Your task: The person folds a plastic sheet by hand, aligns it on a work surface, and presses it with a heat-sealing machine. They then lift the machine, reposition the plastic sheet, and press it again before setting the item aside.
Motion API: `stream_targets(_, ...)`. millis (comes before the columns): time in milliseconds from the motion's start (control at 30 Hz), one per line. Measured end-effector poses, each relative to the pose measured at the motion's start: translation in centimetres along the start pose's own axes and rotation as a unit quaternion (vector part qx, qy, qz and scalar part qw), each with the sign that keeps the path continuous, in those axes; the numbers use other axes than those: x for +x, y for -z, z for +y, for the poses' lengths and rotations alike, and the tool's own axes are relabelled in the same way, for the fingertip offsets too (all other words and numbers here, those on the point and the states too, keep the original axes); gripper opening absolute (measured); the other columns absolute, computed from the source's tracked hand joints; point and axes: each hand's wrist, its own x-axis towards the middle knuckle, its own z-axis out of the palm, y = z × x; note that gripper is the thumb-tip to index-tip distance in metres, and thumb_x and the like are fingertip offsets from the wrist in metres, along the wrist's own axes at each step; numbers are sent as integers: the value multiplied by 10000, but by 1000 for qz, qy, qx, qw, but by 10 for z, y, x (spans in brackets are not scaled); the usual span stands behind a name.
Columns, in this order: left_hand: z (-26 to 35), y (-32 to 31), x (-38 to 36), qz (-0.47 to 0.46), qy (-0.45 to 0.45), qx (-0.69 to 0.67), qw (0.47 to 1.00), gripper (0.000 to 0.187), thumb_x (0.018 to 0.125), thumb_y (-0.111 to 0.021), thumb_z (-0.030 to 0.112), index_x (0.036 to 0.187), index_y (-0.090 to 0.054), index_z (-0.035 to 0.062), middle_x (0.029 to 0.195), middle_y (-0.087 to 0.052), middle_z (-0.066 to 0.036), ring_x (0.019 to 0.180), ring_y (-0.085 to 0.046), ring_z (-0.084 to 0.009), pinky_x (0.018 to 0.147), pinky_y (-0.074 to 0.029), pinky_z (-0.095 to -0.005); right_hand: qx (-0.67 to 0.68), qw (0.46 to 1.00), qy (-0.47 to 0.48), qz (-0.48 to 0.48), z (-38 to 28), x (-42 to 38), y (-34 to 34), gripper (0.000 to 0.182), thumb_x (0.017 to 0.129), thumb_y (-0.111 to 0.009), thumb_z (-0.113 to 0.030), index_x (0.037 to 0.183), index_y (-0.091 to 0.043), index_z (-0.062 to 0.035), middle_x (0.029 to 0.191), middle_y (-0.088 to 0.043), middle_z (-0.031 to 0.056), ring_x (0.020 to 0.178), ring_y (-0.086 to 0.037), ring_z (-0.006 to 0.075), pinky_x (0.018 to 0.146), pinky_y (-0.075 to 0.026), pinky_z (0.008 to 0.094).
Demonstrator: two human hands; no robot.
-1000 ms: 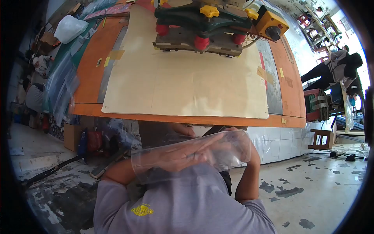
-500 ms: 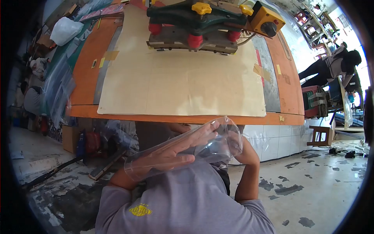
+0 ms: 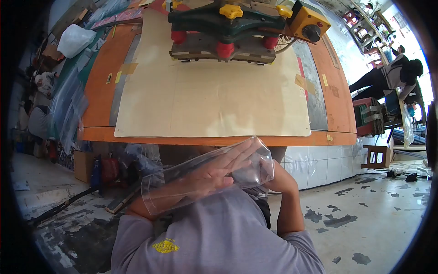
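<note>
A clear plastic pouch (image 3: 175, 187) is drawn over my left hand and forearm, slanting up to the right just below the table's front edge. Inside it, my left hand (image 3: 223, 168) is open, with straight fingers reaching toward the far end and the thumb apart. At that right end, my right hand (image 3: 270, 176) is closed on the plastic; its fingertips are partly hidden behind the shiny film.
An orange table (image 3: 335, 114) bears a large cream sheet (image 3: 210, 102). Across its back sits a dark green press head (image 3: 219, 20) with a yellow control box (image 3: 310, 23). A cardboard box (image 3: 83, 164) stands at left. A person (image 3: 388, 80) is at right.
The pouch's right end and my right hand have shifted slightly left. My left hand now reaches a little further toward the pouch's far end, its fingers closer together.
</note>
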Motion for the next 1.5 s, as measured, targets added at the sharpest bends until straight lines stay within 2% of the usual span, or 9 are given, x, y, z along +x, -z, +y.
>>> stream_targets(133,4,9,-7,-57,3,207,977,891,1121,-513,428,1727,36,77,1808,27,-161,1670,-37,-291,1333,-64,-461,46,999,-9,-11,-5,-1,2,348,936,-733,-85,1258,-620,-14,1176,-705,189,1094,-679,394,977,-533,443)
stream_targets(300,-9,4,-2,42,-16,-34,998,801,1142,-412,481,1727,-64,61,1791,-45,-209,1659,-119,-315,1333,-102,-453,23,999,19,19,1,1,-6,293,964,-678,-77,1246,-637,-8,1161,-706,178,1066,-681,383,978,-530,431)
stream_targets(500,4,16,-18,-69,42,-126,989,782,1152,-335,494,1724,-52,42,1744,-159,-292,1654,-122,-375,1332,-88,-498,103,993,-31,52,5,2,-6,214,1001,-592,-77,1176,-662,25,1158,-719,166,1032,-686,317,981,-522,405)
stream_targets(567,7,21,-16,-92,54,-150,983,777,1156,-309,499,1723,-48,35,1728,-198,-320,1652,-123,-395,1331,-83,-513,109,991,-39,66,7,0,-9,198,1035,-570,-100,1154,-669,24,1032,-727,127,951,-668,221,899,-536,370)
stream_targets(767,9,16,-12,10,16,-144,989,716,1167,-244,475,1721,-108,43,1635,-355,-397,1599,-288,-453,1312,-176,-552,207,972,-82,78,18,-3,-12,329,1132,-528,-274,1114,-690,11,916,-710,63,846,-624,150,781,-523,327)
stream_targets(1133,-26,15,-54,19,23,-65,997,546,1083,-572,99,1611,-457,17,1658,-437,-257,1594,-346,-359,1320,-209,-468,210,964,-99,133,8,-15,-3,415,1164,-494,-314,1101,-713,33,906,-704,50,818,-643,133,759,-527,309)
stream_targets(1233,-39,14,-69,-7,14,6,1000,763,1043,-669,213,1679,-302,5,1698,-365,-266,1626,-271,-366,1323,-131,-494,292,916,-155,226,23,-20,9,395,1163,-501,-296,1124,-726,26,855,-698,37,764,-638,116,704,-518,289)
stream_targets(1367,-24,9,-61,-36,-82,-43,995,1311,847,-798,631,1719,-35,17,1738,-269,-271,1651,-176,-384,1308,-34,-540,158,940,-139,269,23,-19,-2,400,1164,-496,-315,1103,-724,8,801,-680,28,711,-630,98,640,-493,261)
stream_targets(1500,-11,15,-39,7,-79,20,997,1229,920,-709,610,1706,27,17,1714,-278,-310,1614,-234,-429,1289,-113,-570,158,935,-122,292,8,-9,-6,390,1164,-503,-326,1160,-703,9,793,-673,28,696,-614,92,630,-481,254)
